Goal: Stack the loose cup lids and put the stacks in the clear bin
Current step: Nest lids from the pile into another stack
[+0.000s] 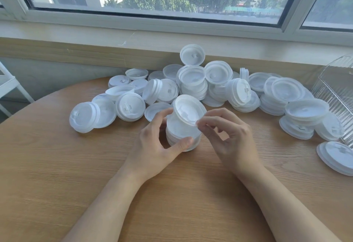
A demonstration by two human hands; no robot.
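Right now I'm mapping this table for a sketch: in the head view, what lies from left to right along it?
White shelf frame → left hand → stack of lids → right hand → lone lid at the table's right edge, below the clear bin.

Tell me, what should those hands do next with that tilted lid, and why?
Probably lower and press it flat. The right hand pinches the rim of the top lid, which sits tilted on the short stack that the left hand grips on the table. It does not look nested yet.
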